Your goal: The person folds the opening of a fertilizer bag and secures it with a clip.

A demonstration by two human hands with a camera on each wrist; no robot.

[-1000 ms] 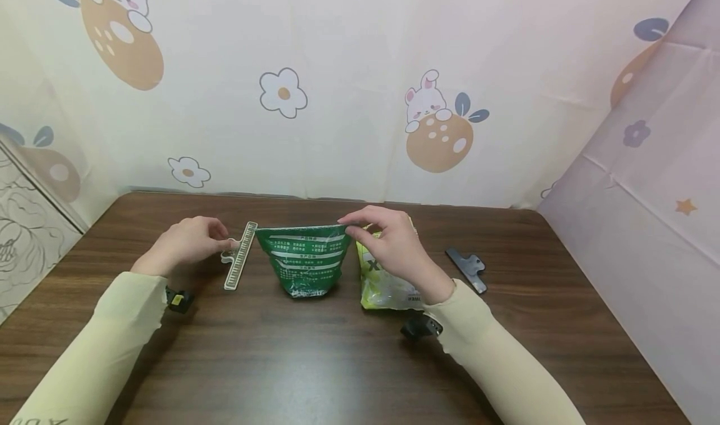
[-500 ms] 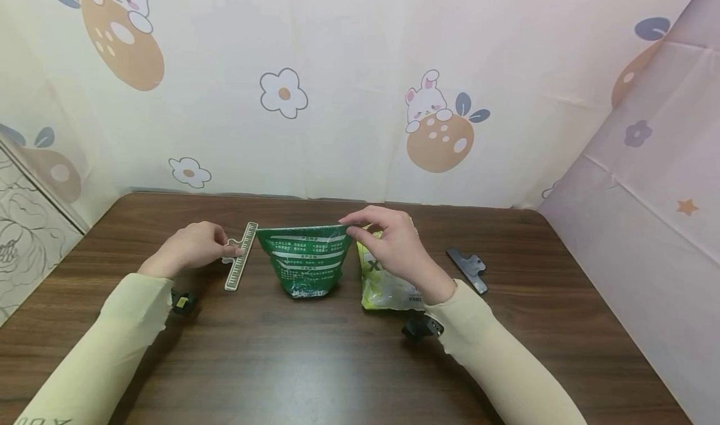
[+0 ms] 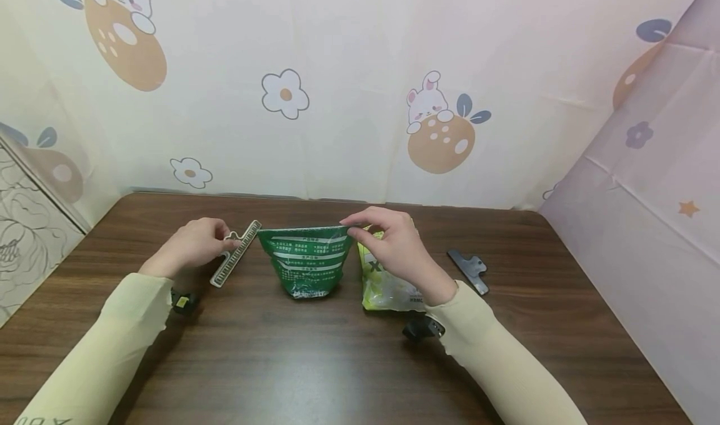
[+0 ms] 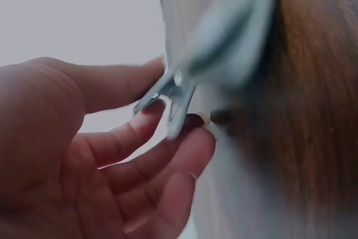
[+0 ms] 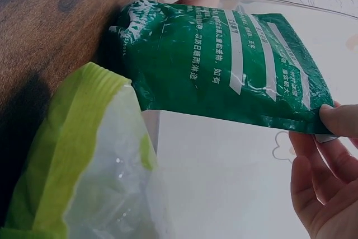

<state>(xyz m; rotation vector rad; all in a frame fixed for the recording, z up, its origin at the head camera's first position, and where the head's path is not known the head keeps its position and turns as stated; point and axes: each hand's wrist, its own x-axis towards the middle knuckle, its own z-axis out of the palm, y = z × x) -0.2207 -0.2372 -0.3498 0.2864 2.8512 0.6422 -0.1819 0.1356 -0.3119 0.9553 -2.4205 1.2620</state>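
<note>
A green bag [image 3: 308, 262] with white printed bands stands upright on the table. My right hand [image 3: 392, 240] pinches its top right corner between thumb and fingers, which the right wrist view shows on the green bag [image 5: 224, 65]. To the left, my left hand [image 3: 194, 244] holds a pale wide-jawed bag clip [image 3: 236, 255] by its handles. In the left wrist view, thumb and fingers lie on either side of the handles of the clip [image 4: 176, 96], whose wide end is blurred. The clip slants close to the bag's top left corner.
A yellow-green and clear bag [image 3: 388, 284] lies right of the green one, partly behind my right hand and forearm. Further right a dark grey bag clip [image 3: 469, 270] lies on the brown table [image 3: 304, 362]. A printed curtain [image 3: 349, 131] hangs behind the table.
The fingers of my left hand have closed on the pale clip's handles, and the clip has turned, its near end swinging left. My right hand and the green bag have stayed in place.
</note>
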